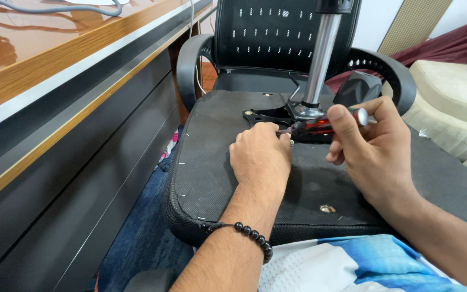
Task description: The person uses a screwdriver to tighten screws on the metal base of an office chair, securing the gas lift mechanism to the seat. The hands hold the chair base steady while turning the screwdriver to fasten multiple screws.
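An office chair lies upside down, the black fabric underside of its seat facing up. A black metal mounting plate sits on it, with a shiny gas cylinder rising from the plate. My right hand grips a screwdriver with a red and black handle, its tip pointing left toward the plate's edge. My left hand rests on the seat underside, fingers pinched at the screwdriver's tip by the plate. The screw itself is hidden by my fingers. A black bead bracelet circles my left wrist.
A wooden desk with dark drawer fronts runs along the left. The chair's armrests and mesh back lie beyond. A loose screw hole fitting shows near the seat's front. A beige cushioned seat stands right. Blue carpet is below.
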